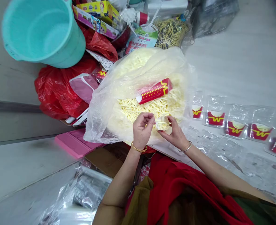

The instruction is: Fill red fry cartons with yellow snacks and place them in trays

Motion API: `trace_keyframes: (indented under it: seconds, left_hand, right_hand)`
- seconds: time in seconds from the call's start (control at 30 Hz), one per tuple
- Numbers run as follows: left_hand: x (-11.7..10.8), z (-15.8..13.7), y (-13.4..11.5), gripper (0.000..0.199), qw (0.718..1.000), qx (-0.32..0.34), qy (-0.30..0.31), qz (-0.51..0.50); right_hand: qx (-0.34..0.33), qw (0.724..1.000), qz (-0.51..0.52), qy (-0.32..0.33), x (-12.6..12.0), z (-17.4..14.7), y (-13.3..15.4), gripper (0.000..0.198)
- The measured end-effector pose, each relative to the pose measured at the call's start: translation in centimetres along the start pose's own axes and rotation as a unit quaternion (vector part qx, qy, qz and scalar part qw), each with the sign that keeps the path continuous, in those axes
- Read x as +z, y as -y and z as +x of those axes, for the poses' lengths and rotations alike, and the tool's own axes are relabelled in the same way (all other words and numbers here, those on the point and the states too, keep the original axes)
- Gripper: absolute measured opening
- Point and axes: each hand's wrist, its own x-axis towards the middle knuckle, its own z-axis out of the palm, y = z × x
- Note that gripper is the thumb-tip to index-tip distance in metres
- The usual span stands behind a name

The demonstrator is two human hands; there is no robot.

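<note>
A small red-and-white fries carton [162, 125] filled with pale yellow sticks is in my right hand [176, 132], thumb and fingers on its side. Just left of it is my left hand [143, 127], its thumb and fingers pinched together at the carton's edge; what they hold, if anything, is too small to make out. Both hands are over a large clear plastic bag [97, 115] full of loose pale yellow fry-shaped sticks [138, 109]. On the sticks, beyond my hands, lies a nested stack of red cartons [154, 91] with a yellow zigzag mark.
Several clear packs with red cartons [215, 118] line the table's right side. Empty clear plastic shells [229, 148] lie nearer me. A turquoise bucket [74, 47], red plastic bags [58, 90] and a pink plastic board [77, 142] are at left. A bundle of gold cords [172, 31] is behind.
</note>
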Motion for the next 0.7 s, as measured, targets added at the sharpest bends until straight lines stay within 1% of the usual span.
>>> trace_keyframes:
  seconds: [0.1,0.23,0.3,0.37,0.4,0.43,0.53,0.57,0.6,0.67,0.7]
  left_hand:
    - [0.1,-0.2,0.6,0.014,0.999,0.008,0.029,0.021]
    - [0.0,-0.3,1.4,0.015,0.996,0.003,0.075,0.044]
    - [-0.1,-0.3,1.5,0.016,0.992,-0.001,0.108,0.061]
    - [-0.2,-0.2,1.5,0.015,0.984,0.018,0.148,0.095]
    - [-0.2,-0.1,1.5,0.015,0.98,0.037,0.158,0.116]
    - [-0.2,-0.1,1.5,0.015,0.977,0.058,0.153,0.135]
    - [0.2,-0.3,1.5,0.019,0.973,0.103,0.096,0.182]
    - [0.4,-0.4,1.5,0.02,0.967,0.112,0.099,0.206]
    - [0.8,-0.7,1.6,0.019,0.956,0.123,0.121,0.239]
    - [1.4,-1.1,1.8,0.015,0.92,0.146,0.195,0.308]
    - [1.6,-1.2,2.0,0.014,0.905,0.156,0.222,0.327]
  right_hand:
    - [-0.007,1.0,-0.02,0.007,-0.3,-0.1,0.3,0.064]
    - [-0.029,0.997,-0.068,0.008,-0.6,-0.3,0.3,0.068]
    - [-0.037,0.996,-0.079,0.013,-0.8,-0.4,0.3,0.069]
    - [-0.047,0.995,-0.086,0.016,-0.8,-0.5,0.3,0.07]
    - [-0.05,0.995,-0.088,0.017,-0.9,-0.5,0.3,0.071]
    - [-0.052,0.994,-0.09,0.016,-0.9,-0.6,0.2,0.071]
    - [-0.049,0.995,-0.09,0.017,-0.9,-0.8,-0.1,0.073]
    - [-0.048,0.995,-0.089,0.019,-0.9,-0.9,-0.3,0.073]
    - [-0.046,0.995,-0.09,0.021,-0.9,-1.0,-0.5,0.072]
    - [-0.044,0.994,-0.092,0.025,-0.9,-1.2,-0.9,0.071]
    - [-0.041,0.994,-0.094,0.025,-1.0,-1.3,-1.2,0.07]
